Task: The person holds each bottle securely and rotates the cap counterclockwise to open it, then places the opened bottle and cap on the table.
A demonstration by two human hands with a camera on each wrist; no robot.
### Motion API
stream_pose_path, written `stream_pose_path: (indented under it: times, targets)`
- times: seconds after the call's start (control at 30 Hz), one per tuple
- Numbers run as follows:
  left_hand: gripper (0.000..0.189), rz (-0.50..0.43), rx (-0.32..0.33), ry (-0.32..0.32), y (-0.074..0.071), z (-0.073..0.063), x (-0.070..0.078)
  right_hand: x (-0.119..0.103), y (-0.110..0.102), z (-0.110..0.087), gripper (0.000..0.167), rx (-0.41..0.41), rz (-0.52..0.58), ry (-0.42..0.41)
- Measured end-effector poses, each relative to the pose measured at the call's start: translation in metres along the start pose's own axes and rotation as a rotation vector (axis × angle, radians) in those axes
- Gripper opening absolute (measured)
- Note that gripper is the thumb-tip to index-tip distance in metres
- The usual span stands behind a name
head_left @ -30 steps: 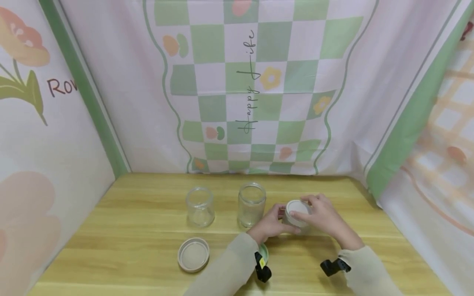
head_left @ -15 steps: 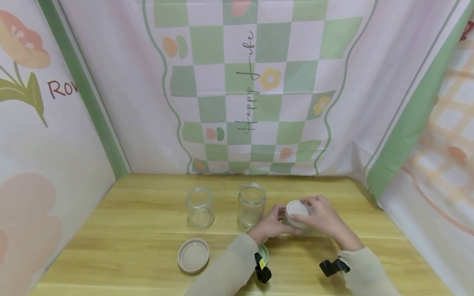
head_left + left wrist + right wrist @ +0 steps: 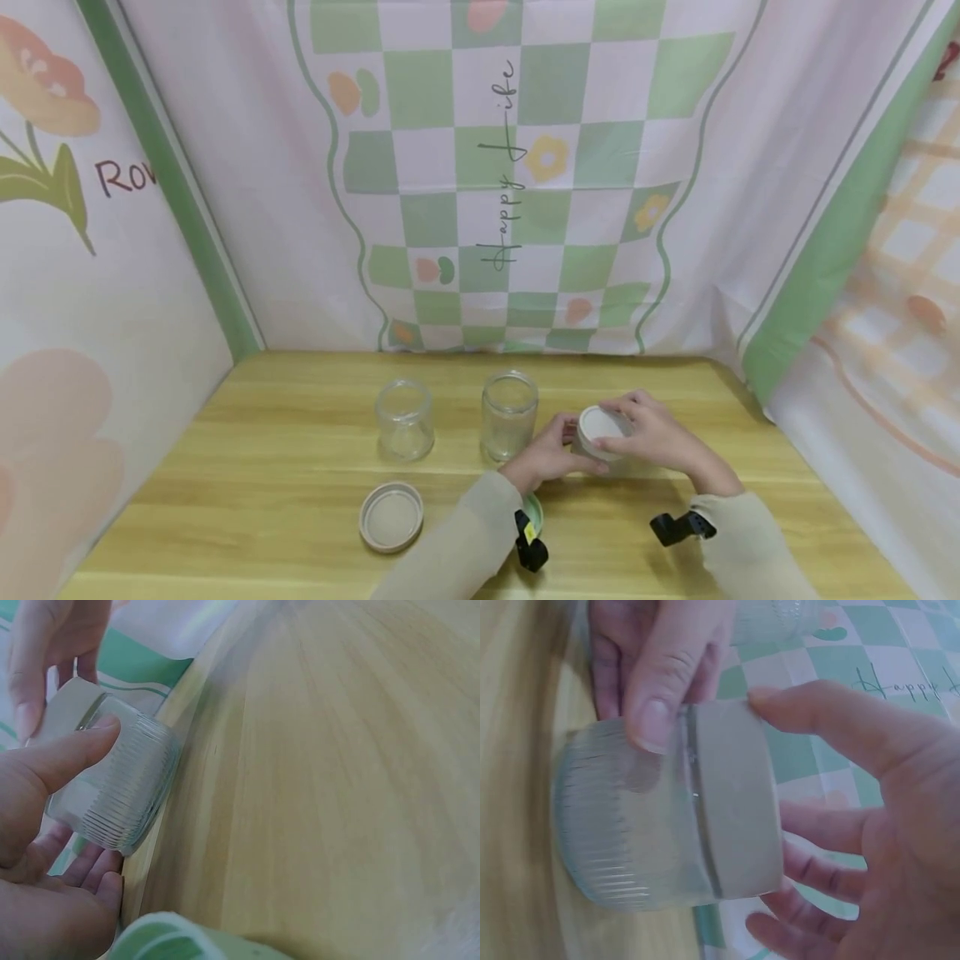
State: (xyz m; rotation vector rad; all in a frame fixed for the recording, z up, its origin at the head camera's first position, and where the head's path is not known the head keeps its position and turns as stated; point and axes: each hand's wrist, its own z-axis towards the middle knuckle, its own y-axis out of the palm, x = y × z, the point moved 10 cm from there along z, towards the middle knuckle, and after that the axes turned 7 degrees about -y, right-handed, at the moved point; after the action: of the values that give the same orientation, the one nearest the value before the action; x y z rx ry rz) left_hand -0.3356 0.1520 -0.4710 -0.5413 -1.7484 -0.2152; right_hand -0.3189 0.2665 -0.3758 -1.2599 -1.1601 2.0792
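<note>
A ribbed clear glass jar [image 3: 607, 825] stands on the table with a white lid [image 3: 739, 799] on its mouth. My left hand [image 3: 551, 456] holds the jar's side, its thumb lying along the glass in the left wrist view. From the right, my right hand [image 3: 660, 437] grips the lid by its edge, thumb and fingertips set at opposite sides of the rim. Partly under my left sleeve lies a green lid [image 3: 534, 515]; its rim also shows low in the left wrist view.
Two uncovered clear jars stand further left, a taller jar [image 3: 510, 417] close by my left hand and a shorter jar [image 3: 405, 421] beyond it. A beige lid [image 3: 392, 517] lies upturned in front of the shorter one. The patterned curtain [image 3: 517, 325] hangs behind the table.
My right hand has turned slightly at the lid, its fingers shifting along the rim and its wrist swinging a little to the right. My left hand and the jar stay in place.
</note>
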Motion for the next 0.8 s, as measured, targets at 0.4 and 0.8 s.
stream_pose_path:
  times: [0.4, 0.8]
  targets:
    - [0.065, 0.002, -0.01, 0.011, 0.0002, 0.0019, 0.0021, -0.0033, 0.0013, 0.0072, 0.07, -0.166, 0.06, -0.113]
    - [0.067, -0.027, -0.031, 0.0, 0.0019, 0.001, 0.0006, -0.0003, 0.0053, 0.0034, 0.074, -0.247, 0.18, -0.139]
